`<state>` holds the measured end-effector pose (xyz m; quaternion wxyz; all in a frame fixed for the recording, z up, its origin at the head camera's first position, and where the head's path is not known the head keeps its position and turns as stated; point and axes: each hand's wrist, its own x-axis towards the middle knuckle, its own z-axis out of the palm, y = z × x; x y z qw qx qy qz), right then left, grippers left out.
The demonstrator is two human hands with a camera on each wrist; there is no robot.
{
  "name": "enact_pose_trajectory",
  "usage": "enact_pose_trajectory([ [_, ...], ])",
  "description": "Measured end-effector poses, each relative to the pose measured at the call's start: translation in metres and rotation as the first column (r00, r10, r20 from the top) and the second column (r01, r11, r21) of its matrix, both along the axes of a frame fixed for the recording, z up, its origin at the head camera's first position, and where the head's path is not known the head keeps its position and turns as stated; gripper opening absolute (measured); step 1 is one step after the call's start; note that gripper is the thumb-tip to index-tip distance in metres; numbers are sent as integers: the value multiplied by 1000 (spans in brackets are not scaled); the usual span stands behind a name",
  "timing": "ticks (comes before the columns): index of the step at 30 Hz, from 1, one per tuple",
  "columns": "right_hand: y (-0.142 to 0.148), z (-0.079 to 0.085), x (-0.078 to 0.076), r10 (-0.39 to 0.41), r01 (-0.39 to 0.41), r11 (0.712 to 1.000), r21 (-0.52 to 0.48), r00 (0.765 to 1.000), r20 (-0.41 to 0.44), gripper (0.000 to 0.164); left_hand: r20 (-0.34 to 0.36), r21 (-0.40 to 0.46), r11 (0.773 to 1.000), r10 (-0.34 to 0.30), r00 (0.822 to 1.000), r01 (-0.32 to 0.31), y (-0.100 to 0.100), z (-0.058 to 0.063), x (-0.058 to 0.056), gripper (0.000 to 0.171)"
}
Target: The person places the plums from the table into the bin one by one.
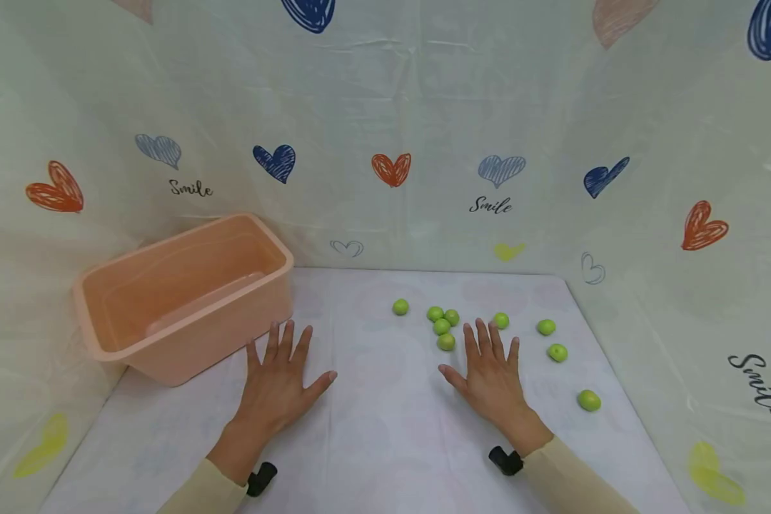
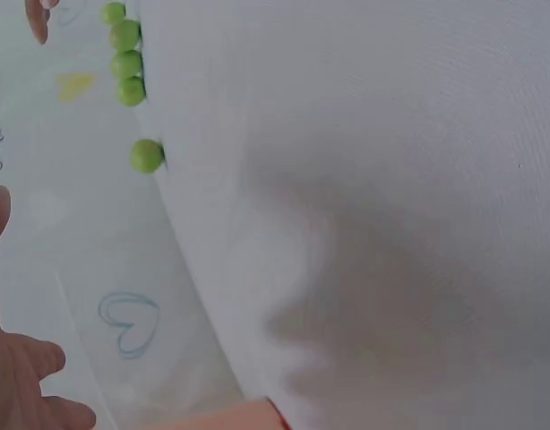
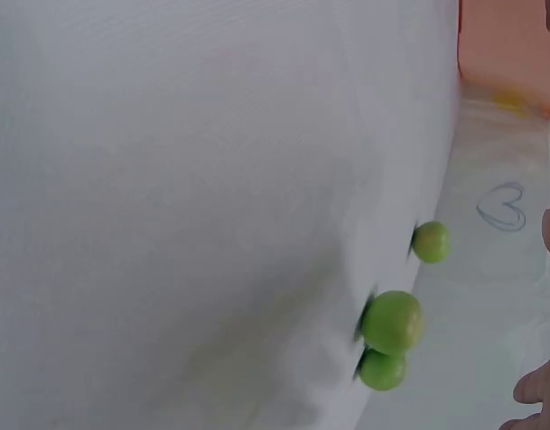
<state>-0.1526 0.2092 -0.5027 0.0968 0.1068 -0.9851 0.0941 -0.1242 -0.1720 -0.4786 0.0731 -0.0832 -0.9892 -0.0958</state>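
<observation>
My left hand (image 1: 275, 392) hovers palm down over the white table, fingers spread, close by the near right corner of a peach plastic tub (image 1: 231, 314). My right hand (image 1: 493, 377) also hangs palm down with straight, spread fingers, holding nothing. Just beyond its fingertips lie small round green fruits; one (image 1: 501, 320) is partly behind the fingers, and another (image 1: 446, 343) is the nearest of a cluster to the left. In the right wrist view a larger-looking green fruit (image 3: 391, 322) overlaps one behind it. Nothing sits in the visible part of the tub.
A lone green fruit (image 1: 400, 307) lies left of the cluster. Several more are scattered to the right, the closest one (image 1: 589, 400) near the table's right edge. A curtain (image 1: 437, 107) printed with hearts encloses the table (image 1: 385, 442) at the back and sides.
</observation>
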Motion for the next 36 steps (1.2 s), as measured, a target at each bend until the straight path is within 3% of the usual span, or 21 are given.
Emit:
enact_pose_trajectory([
  [6, -17, 10, -7, 52, -53, 998, -40, 998, -28, 91, -145, 71, 997, 18, 989, -8, -17, 20, 5, 83],
  [10, -36, 24, -16, 109, -113, 992, -58, 992, -70, 87, -223, 134, 991, 53, 973, -23, -41, 39, 9, 77],
  [14, -58, 41, -28, 168, -174, 984, -47, 981, -99, 86, -273, 111, 991, 101, 957, -73, -72, 59, 9, 78],
  [18, -82, 57, -42, 207, -208, 978, -12, 974, -89, 86, -235, 96, 982, 182, 955, -164, -103, 77, 7, 78],
  [22, -104, 70, -54, 247, -248, 969, -7, 967, -63, 86, -217, 97, 965, 260, 941, -245, -133, 91, 6, 75],
  [25, -118, 76, -61, 277, -278, 961, -15, 960, -36, 85, -252, 89, 954, 300, 920, -287, -151, 97, 5, 70],
  [29, -131, 82, -67, 302, -302, 953, -20, 953, -6, 84, -233, 88, 938, 346, 909, -335, -168, 98, 4, 70],
  [33, -140, 84, -70, 322, -322, 947, -21, 947, 7, 84, -127, 123, 921, 384, 914, -370, -180, 95, 2, 80],
  [36, -145, 86, -71, 332, -332, 943, -24, 943, 18, 85, 6, 165, 896, 417, 909, -412, -186, 91, 2, 92],
])
